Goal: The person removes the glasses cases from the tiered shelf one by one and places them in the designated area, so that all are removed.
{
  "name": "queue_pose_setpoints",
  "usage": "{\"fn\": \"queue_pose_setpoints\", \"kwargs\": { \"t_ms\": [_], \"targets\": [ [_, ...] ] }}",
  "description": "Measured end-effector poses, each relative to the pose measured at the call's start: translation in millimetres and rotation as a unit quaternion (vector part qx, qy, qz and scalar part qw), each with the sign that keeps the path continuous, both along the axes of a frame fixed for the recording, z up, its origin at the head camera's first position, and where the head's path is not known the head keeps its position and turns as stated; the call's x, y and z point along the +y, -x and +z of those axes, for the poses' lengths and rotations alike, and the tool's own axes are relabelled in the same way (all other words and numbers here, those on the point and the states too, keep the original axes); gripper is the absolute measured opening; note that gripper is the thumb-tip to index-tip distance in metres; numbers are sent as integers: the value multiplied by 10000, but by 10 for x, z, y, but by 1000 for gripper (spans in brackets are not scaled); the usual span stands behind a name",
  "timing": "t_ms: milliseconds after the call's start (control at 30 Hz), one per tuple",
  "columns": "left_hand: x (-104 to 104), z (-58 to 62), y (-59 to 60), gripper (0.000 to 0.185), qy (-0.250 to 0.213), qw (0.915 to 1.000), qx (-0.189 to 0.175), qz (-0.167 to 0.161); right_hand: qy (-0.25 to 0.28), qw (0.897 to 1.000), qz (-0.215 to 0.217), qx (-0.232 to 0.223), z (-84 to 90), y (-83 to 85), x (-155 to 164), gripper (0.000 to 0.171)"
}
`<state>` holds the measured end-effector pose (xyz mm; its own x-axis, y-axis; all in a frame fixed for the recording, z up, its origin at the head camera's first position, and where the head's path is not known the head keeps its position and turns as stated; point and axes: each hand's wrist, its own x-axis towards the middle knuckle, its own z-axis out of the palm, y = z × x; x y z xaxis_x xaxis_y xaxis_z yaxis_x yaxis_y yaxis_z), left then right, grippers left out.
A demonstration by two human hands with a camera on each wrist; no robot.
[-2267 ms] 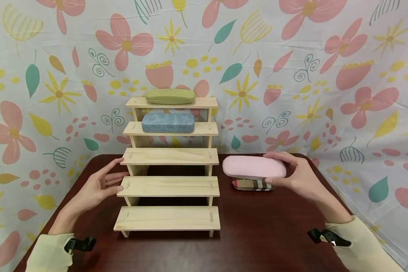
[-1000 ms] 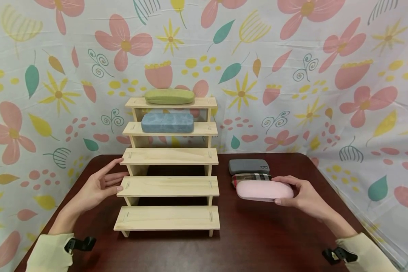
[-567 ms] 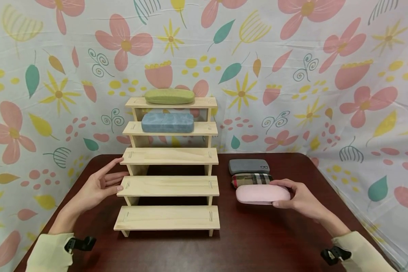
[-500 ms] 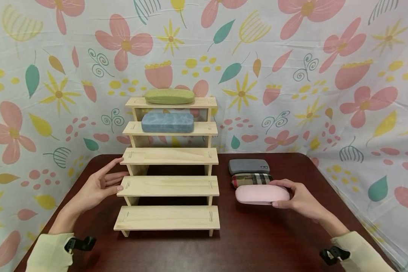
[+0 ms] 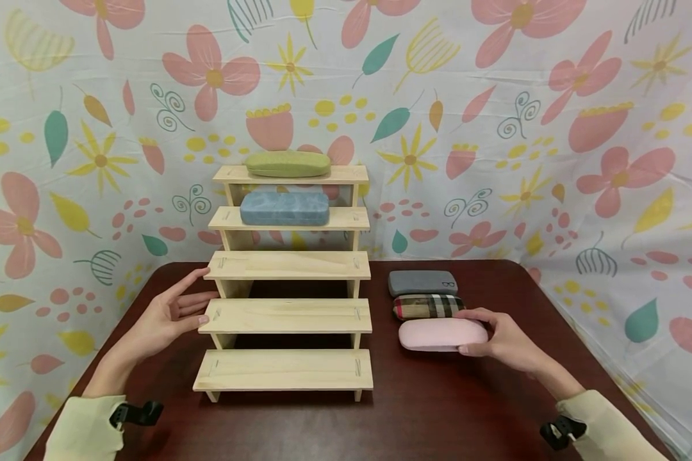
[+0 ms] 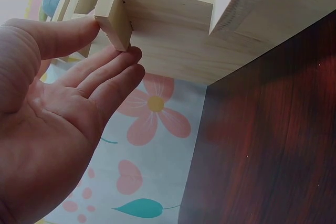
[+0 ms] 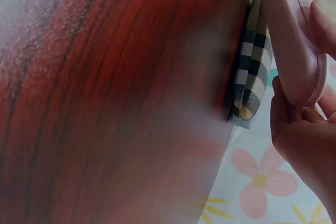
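Observation:
My right hand [image 5: 510,342] grips the right end of a pink glasses case [image 5: 438,335], thumb on the near side and fingers on the far side. In the right wrist view the pink case [image 7: 294,40] appears held off the tabletop. Just behind it lie a plaid glasses case [image 5: 423,307] and a grey glasses case [image 5: 418,282]. My left hand [image 5: 164,314] touches the left side of a stepped wooden stand [image 5: 288,315]; its fingers are fairly straight, and the thumb meets a shelf end. On the upper steps rest a green glasses case [image 5: 288,164] and a blue glasses case [image 5: 284,209].
The stand rises in several steps on a dark red-brown table [image 5: 438,410]. Behind and at both sides hangs a white cloth [image 5: 415,83] printed with flowers and leaves. Both wrists carry black straps.
The pink case, earlier held in front of the grey case and hiding it, has come nearer and lower in my right hand. The grey and plaid cases now show. My left hand stays put.

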<state>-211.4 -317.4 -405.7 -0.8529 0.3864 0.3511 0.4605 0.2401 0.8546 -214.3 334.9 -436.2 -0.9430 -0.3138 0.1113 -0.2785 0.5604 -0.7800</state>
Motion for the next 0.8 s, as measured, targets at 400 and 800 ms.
{"fn": "queue_pose_setpoints", "kwargs": {
  "t_ms": [400, 800],
  "targets": [
    [-4, -14, -8, 85, 5, 10000, 5, -10, 41, 9999, -43, -140, -75, 27, -20, 65],
    [3, 9, 0, 84, 58, 10000, 32, 16, 48, 9998, 96, -196, -131, 85, 26, 66]
  ]
}}
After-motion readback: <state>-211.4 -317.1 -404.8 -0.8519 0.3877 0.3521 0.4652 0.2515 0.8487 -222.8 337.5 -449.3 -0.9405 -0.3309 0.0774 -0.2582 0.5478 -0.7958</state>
